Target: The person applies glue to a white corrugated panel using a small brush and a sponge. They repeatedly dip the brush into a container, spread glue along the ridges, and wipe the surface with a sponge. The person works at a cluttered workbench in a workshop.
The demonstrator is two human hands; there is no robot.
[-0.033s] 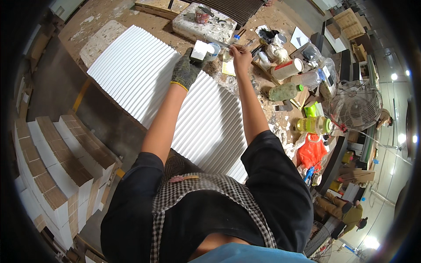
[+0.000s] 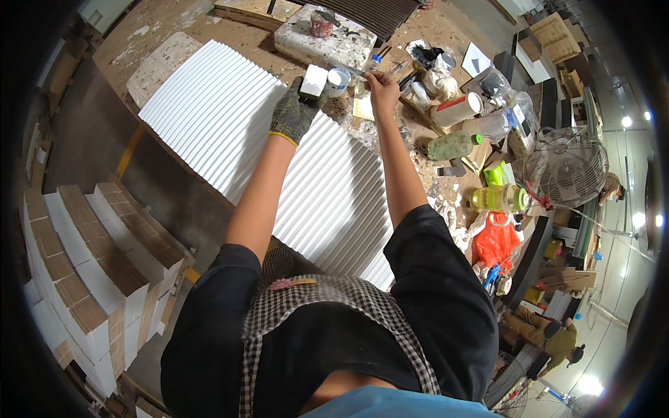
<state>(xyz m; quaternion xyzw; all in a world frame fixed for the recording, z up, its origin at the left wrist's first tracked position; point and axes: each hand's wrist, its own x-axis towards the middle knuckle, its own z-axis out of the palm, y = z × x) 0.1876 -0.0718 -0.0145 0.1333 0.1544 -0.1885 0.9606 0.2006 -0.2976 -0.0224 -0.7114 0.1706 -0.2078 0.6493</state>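
My left hand [image 2: 293, 113], in a dark grey work glove with a yellow cuff, grips a small white-faced block [image 2: 314, 80] with a dark edge. Just right of the block is a white and blue tub [image 2: 339, 78]. My bare right hand [image 2: 382, 94] pinches a thin, light-coloured tool [image 2: 354, 70] that points left toward the tub; its exact kind is too small to make out. Beneath both arms lie white ribbed strips [image 2: 209, 111] side by side, forming a wide sheet.
Right of my right arm are a green-capped bottle [image 2: 449, 146], a white bucket [image 2: 456, 110], a yellow-green jar [image 2: 496, 198] and a red bag [image 2: 496, 238]. A fan [image 2: 566, 167] stands beyond. A paint-stained slab [image 2: 293, 38] lies ahead. Stacked boards [image 2: 90, 279] stand left; a co-worker [image 2: 557, 345] is far right.
The white block has shifted slightly left and turned more upright, away from the tub, whose opening now shows more fully. My right hand has barely moved.
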